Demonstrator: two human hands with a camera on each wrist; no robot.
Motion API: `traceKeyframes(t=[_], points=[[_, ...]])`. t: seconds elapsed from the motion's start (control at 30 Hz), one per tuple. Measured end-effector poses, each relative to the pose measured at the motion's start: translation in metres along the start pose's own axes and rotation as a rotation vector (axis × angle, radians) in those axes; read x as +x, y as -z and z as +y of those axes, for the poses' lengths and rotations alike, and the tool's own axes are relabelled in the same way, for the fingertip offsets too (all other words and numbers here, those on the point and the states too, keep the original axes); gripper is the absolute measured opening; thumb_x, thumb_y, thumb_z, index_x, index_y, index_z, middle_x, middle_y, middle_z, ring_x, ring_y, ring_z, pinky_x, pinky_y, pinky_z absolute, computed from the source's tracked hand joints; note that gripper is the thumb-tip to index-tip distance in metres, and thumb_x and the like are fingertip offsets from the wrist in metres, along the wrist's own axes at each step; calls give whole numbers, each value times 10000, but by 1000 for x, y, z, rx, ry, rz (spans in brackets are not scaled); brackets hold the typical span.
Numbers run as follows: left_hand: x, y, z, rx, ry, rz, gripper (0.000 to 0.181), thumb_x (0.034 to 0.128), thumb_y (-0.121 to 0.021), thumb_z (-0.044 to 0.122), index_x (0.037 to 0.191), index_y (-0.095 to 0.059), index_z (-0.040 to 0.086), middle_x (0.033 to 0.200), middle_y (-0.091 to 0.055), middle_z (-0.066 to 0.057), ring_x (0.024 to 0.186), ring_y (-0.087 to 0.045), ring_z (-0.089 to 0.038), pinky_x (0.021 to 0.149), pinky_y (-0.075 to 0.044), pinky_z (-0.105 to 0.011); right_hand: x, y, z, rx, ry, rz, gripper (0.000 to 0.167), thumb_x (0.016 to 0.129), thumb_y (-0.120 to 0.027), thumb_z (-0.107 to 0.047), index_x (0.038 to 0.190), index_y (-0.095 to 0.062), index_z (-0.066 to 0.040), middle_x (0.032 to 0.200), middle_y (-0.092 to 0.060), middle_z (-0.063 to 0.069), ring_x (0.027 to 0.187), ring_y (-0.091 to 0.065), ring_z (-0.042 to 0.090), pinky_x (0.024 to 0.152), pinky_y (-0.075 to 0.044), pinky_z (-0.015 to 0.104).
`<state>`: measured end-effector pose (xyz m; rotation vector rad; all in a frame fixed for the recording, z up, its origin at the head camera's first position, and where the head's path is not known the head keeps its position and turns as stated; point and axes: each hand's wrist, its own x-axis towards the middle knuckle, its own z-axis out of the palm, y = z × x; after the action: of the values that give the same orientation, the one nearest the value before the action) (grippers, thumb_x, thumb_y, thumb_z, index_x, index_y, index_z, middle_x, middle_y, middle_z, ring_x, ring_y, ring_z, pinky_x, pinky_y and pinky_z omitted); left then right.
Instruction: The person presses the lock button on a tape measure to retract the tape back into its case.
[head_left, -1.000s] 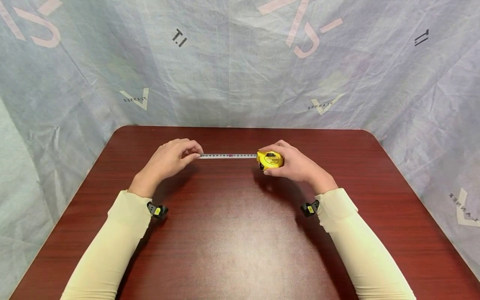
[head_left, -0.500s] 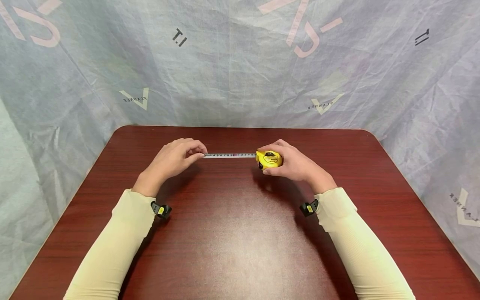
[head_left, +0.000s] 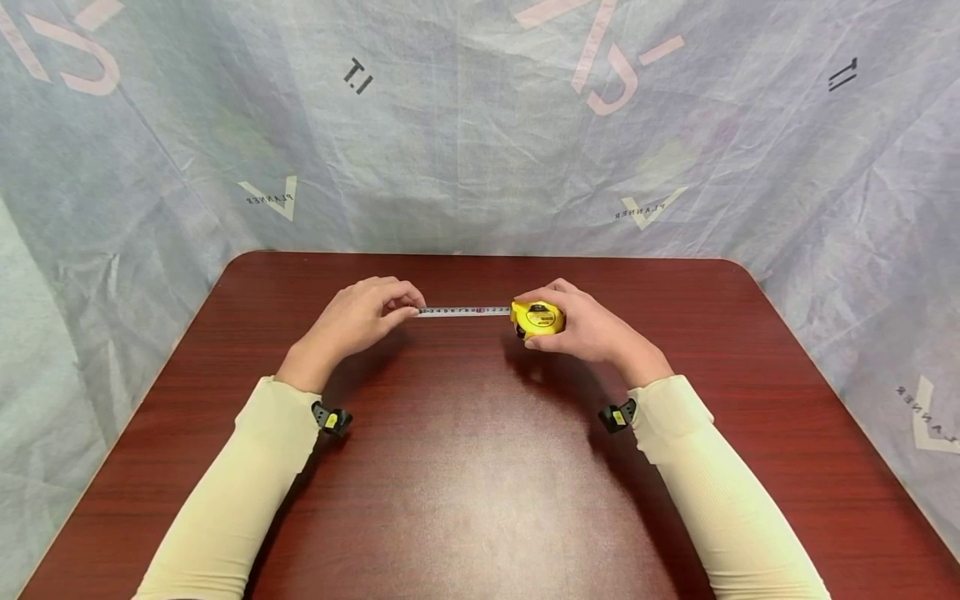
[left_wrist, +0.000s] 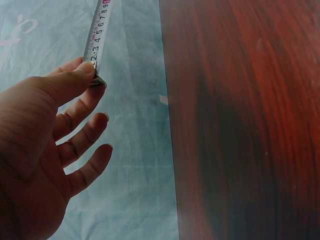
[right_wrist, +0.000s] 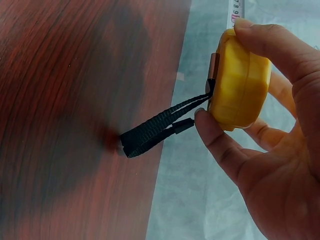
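My right hand (head_left: 588, 327) grips the yellow case of a tape measure (head_left: 538, 319) above the far half of the table. From that case a short length of white blade (head_left: 463, 312) runs left to my left hand (head_left: 358, 317), which pinches its end between thumb and fingers. In the left wrist view the metal end hook (left_wrist: 98, 81) shows at the fingertips, and the other fingers spread away from it. The right wrist view has the yellow case (right_wrist: 242, 82) held by thumb and fingers, with a black wrist strap (right_wrist: 155, 127) hanging from it.
The dark red wooden table (head_left: 480, 450) lies beneath both hands. A grey printed cloth (head_left: 465, 125) hangs behind its far edge and along the sides. Each wrist wears a small black camera, such as the left one (head_left: 332, 419).
My left hand has moved right toward the case, and the stretch of blade showing has become shorter. The right hand with the case has stayed almost in place.
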<state>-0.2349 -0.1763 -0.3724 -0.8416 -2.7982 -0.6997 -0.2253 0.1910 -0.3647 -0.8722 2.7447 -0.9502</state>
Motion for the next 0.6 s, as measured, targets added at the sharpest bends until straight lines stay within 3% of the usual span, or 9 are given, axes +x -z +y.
traceKeyframes(t=[0.6], points=[[4, 2, 5, -9, -19, -17, 128, 996, -720, 231, 1119, -732, 262, 1051, -672, 100, 974, -624, -132, 833, -494, -422, 0, 2, -1, 10, 16, 11, 609, 837, -876, -202, 1396, -633, -206, 1228, -517, 63, 1040, -553, 229, 879, -503, 393]])
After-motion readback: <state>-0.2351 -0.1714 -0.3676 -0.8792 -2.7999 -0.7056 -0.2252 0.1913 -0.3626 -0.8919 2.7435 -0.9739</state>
